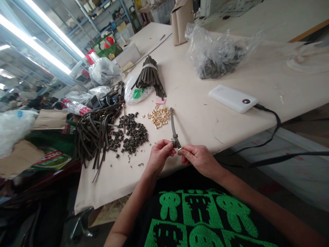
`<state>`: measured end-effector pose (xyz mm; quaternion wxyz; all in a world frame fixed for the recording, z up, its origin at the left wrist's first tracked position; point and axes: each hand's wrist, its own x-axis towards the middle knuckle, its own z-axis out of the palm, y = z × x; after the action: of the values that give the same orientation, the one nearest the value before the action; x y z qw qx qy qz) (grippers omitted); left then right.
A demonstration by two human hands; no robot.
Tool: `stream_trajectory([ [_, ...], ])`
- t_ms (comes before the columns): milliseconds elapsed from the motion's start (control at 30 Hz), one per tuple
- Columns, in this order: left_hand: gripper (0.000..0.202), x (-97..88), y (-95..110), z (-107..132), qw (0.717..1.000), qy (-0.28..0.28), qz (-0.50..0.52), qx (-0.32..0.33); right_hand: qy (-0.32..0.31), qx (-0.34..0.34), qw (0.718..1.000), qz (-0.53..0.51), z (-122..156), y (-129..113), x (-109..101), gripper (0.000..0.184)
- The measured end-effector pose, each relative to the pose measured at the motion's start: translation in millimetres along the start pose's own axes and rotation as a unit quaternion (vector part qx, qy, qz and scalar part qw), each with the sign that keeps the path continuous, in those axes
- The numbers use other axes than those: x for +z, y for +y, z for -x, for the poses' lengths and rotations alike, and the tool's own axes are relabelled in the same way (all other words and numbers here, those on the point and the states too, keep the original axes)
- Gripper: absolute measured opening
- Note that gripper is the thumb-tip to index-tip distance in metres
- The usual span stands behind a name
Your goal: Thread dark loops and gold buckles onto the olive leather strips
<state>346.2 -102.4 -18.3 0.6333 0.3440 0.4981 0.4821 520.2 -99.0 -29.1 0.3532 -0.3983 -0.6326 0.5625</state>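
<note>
A narrow grey-brown strap [173, 125] stands up from between my two hands at the table's front edge, its free end pointing away from me. A small loop sits around it partway down. My left hand [161, 152] is closed in a pinch on the strap's near end. At that same end, a gold buckle [179, 149] is held in the closed fingertips of my right hand [200, 157]. Just beyond lie a pile of gold buckles [158, 116] and, to their left, a heap of small dark loops [135, 133]. My fingers partly hide the strap's near end.
Loose straps [92, 137] hang over the table's left edge. A tied strap bundle [150, 73] lies on a plastic bag farther back. To the right are a white power bank [232, 97] with a black cable, a filled clear bag [218, 55] and a beige handbag [182, 24].
</note>
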Motion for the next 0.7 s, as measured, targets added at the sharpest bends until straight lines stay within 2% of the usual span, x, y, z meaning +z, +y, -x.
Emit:
stream_trajectory([
  [233,0.024,-6.3,0.6,-0.5,0.997,-0.026,-0.055,0.052,-0.04,0.007,0.995,0.091,-1.6,-1.9,-7.1,0.03],
  [467,0.025,-12.6,16.9,1.9,0.986,-0.103,-0.131,0.012,-0.079,-0.021,0.983,0.165,-1.7,-4.4,-11.9,0.031],
  [567,0.028,-12.4,17.1,2.3,0.981,-0.1,-0.163,0.003,-0.09,-0.024,0.979,0.182,-0.9,-4.6,-12.2,0.03],
  [700,0.029,-9.9,7.7,3.3,0.983,-0.08,-0.167,0.003,-0.084,-0.033,0.981,0.172,-0.8,-0.9,-10.8,0.028],
])
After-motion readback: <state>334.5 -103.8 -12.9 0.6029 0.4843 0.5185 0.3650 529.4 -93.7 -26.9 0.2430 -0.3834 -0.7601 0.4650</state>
